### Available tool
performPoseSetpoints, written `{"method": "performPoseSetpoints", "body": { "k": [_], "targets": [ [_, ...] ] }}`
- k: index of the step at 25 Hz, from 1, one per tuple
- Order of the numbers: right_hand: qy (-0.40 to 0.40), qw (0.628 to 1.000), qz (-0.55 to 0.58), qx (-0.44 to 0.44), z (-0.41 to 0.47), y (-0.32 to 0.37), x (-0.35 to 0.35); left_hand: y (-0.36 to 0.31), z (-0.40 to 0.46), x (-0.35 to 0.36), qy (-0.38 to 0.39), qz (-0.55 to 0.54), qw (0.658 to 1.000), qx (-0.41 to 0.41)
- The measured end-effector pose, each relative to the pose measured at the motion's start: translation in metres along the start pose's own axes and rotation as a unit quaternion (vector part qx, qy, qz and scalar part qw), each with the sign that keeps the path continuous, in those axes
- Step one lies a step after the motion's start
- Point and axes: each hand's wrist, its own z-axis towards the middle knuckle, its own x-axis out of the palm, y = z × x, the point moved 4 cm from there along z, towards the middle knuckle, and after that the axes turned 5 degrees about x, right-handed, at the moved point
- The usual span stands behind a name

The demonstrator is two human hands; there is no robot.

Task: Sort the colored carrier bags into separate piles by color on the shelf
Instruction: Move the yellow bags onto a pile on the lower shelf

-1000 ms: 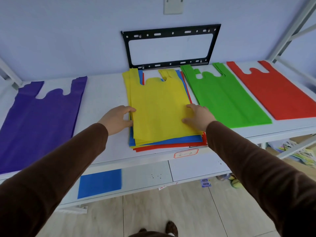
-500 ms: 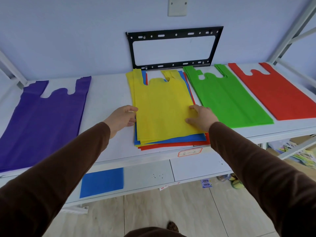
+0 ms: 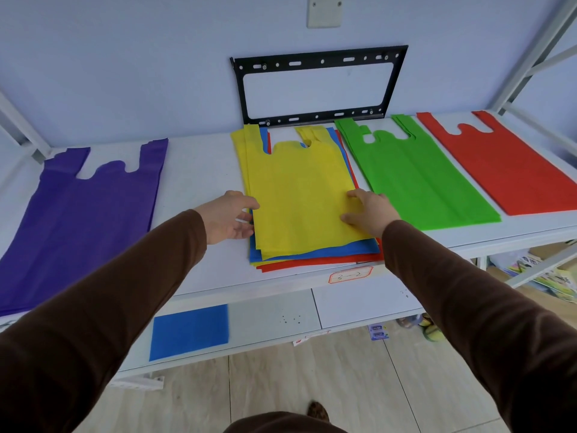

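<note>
Two grips contact the top yellow fabric carrier bag (image 3: 299, 198) on the white shelf (image 3: 199, 176). Left grip (image 3: 226, 217) pinches its left edge; right grip (image 3: 370, 212), released, presses flat.

wall: black bracket (image 3: 318, 59), blank plate (image 3: 323, 10) | floor: wood planks (image 3: 312, 370) | right: leaflets (image 3: 559, 281)

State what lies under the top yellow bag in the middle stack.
Under the yellow bag, blue bag edges and, lower, red bag edges peek out along the near side. Their number and any other colours are covered.
</note>
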Motion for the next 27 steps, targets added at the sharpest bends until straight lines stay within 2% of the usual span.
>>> {"method": "performPoseSetpoints", "body": {
  "k": [6,10,13,15,16,18,20,21,23,25,27],
  "targets": [
    [0.0,1.0,-0.01,0.002,-0.001,0.002,-0.001,-0.002,0.011,0.018,0.009,0.015,1.0,0.017],
    [0.007,1.0,0.029,0.008,-0.002,-0.001,-0.004,-0.006,0.012,0.036,0.026,-0.041,0.998,0.029],
    [-0.04,0.993,0.112,0.015,-0.004,-0.009,-0.018,-0.015,0.013,0.037,0.007,-0.087,0.995,0.047],
    [-0.069,0.99,0.115,0.039,-0.004,-0.016,-0.028,-0.018,0.017,0.032,0.007,-0.128,0.991,0.048],
    [-0.05,0.99,0.121,0.057,-0.004,-0.018,-0.03,-0.019,0.016,0.029,0.01,-0.144,0.988,0.045],
    [0.048,0.972,0.203,0.107,-0.004,-0.019,-0.025,-0.018,0.015,0.025,0.01,-0.154,0.987,0.037],
    [0.142,0.919,0.338,0.147,-0.011,-0.011,-0.017,-0.014,0.014,0.023,0.01,-0.137,0.99,0.032],
    [0.156,0.897,0.389,0.144,-0.011,-0.008,-0.013,-0.011,0.014,0.021,0.009,-0.11,0.993,0.031],
    [0.15,0.9,0.398,0.096,-0.004,-0.006,-0.005,-0.005,0.015,0.018,-0.002,-0.052,0.998,0.034],
    [0.153,0.927,0.339,0.04,0.0,-0.003,0.002,-0.002,0.021,0.014,-0.01,-0.051,0.997,0.05],
    [0.191,0.926,0.325,0.014,-0.001,-0.002,0.006,-0.006,0.033,0.011,-0.005,-0.058,0.996,0.071]
  ]
}}
